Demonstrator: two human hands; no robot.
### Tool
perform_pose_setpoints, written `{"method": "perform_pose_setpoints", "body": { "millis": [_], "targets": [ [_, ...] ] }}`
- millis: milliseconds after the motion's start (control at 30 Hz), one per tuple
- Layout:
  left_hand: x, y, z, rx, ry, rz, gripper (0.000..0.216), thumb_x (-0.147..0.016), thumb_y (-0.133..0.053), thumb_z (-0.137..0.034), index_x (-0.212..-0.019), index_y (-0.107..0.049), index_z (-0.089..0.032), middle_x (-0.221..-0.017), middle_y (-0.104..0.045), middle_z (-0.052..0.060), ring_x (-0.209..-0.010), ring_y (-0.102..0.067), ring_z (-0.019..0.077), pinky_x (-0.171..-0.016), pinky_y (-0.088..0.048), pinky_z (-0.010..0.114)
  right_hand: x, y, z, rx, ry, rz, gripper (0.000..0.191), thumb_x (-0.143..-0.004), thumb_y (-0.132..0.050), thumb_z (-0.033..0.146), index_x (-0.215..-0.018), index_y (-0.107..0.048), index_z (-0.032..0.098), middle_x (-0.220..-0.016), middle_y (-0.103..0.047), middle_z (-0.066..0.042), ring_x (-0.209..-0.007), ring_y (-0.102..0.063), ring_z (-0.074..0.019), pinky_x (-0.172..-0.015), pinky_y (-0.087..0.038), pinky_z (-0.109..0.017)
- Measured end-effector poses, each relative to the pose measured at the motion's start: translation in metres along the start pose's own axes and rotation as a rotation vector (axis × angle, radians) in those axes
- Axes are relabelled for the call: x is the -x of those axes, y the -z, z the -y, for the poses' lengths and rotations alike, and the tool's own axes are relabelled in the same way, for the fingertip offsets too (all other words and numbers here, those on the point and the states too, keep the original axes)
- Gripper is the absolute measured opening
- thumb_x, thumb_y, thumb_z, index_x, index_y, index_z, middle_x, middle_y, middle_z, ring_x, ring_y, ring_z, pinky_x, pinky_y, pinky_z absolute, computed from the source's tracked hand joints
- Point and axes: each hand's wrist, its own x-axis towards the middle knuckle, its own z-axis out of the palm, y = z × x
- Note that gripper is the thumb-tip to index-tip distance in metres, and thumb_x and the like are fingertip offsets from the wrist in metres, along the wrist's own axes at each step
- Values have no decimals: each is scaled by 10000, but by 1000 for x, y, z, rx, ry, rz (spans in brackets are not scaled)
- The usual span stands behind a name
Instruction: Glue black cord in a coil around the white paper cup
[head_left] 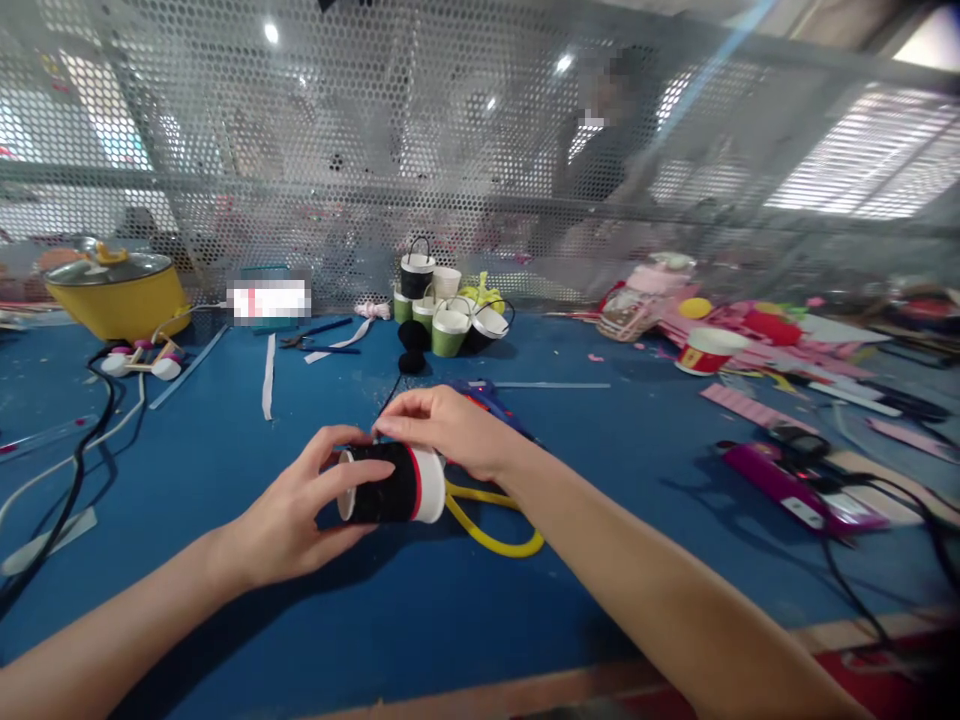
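My left hand (pixel 300 500) is wrapped around a small white paper cup (pixel 429 485) lying on its side above the table. A black covering (pixel 386 490) with a red stripe goes around the cup. My right hand (pixel 442 430) reaches over the cup's far side, thumb and fingers pinched together at the black covering. Whatever lies between those fingertips is too small to make out. A thin black cord runs from near them towards a black round piece (pixel 412 362). Partly hidden behind my right wrist is a blue glue gun (pixel 487 400); a yellow loop (pixel 517 549) lies under the forearm.
Small cups (pixel 450 330) in green, black and white stand at the back. Pliers (pixel 300 342) and white strips (pixel 268 380) lie left of them. A yellow pot (pixel 124 300) stands far left. On the right are a purple power strip (pixel 795 490), cables and a red-and-white cup (pixel 705 352).
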Motion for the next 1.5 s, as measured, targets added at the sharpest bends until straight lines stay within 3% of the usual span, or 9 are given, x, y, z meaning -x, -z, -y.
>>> {"method": "perform_pose_setpoints", "body": {
  "millis": [100, 200, 367, 433, 567, 733, 967, 1233, 1500],
  "targets": [
    [-2, 1, -1, 84, 69, 25, 440, -779, -582, -176, -1187, -431, -240, -1166, -419, 102, -1088, -464, 237, -899, -450, 392, 1, 4, 1, -62, 97, -124, 148, -703, -637, 300, -692, -609, 155, -700, -618, 1, -641, -515, -97, -649, -397, -250],
    [-3, 1, -1, 185, 134, 25, 451, -769, -601, -204, -1186, -433, -241, -1148, -438, 94, -1072, -482, 231, -892, -457, 377, 4, 9, 2, -7, 153, -185, 184, -767, -571, 312, -672, -607, 159, -714, -629, -10, -664, -529, -106, -680, -400, -261],
    [-2, 0, -1, 107, 83, 11, 437, -780, -587, -177, -1182, -433, -251, -1159, -417, 100, -1091, -456, 240, -898, -447, 396, 9, 13, 0, 302, -33, -121, 536, -821, -391, 567, -631, -655, 141, -689, -636, -65, -674, -541, -149, -689, -379, -301],
    [-1, -1, -1, 62, 28, 27, 432, -793, -566, -158, -1191, -427, -254, -1177, -388, 107, -1101, -445, 239, -895, -451, 398, 9, 12, -1, 288, -120, -28, 603, -805, -349, 623, -642, -666, 137, -649, -617, -57, -621, -518, -141, -629, -369, -296],
    [0, -3, -1, 13, -18, 95, 454, -783, -565, -123, -1200, -437, -250, -1205, -358, 114, -1122, -433, 244, -889, -463, 381, 6, 3, -6, 14, -87, 104, 404, -715, -574, 545, -729, -658, 151, -619, -577, 8, -563, -463, -95, -562, -341, -255],
    [-2, -1, 0, 68, 34, 70, 438, -778, -591, -183, -1189, -460, -260, -1155, -424, 101, -1078, -466, 245, -892, -457, 402, 3, -2, -9, -234, -4, -39, 200, -620, -710, 319, -678, -611, 155, -658, -581, 23, -605, -485, -84, -596, -359, -242],
    [-6, -1, 2, 457, 287, 9, 492, -738, -646, -215, -1186, -448, -264, -1086, -462, 60, -990, -516, 195, -827, -497, 323, 7, 9, -2, -117, 253, -235, 163, -756, -580, 295, -664, -551, 163, -672, -581, 15, -594, -465, -82, -624, -379, -253],
    [-5, -2, 1, 641, 373, 57, 451, -715, -668, -199, -1125, -483, -227, -1073, -505, 56, -983, -535, 192, -849, -486, 344, 3, 14, -9, 23, 266, -299, 206, -776, -550, 337, -678, -524, 158, -666, -563, 1, -599, -468, -96, -616, -379, -264],
    [-6, 0, 0, 645, 381, 79, 435, -711, -668, -204, -1106, -486, -207, -1038, -513, 63, -948, -545, 191, -823, -498, 370, 4, 16, -11, 138, 271, -322, 236, -790, -519, 371, -676, -513, 165, -674, -563, -6, -612, -474, -107, -617, -383, -271]
  ]
}}
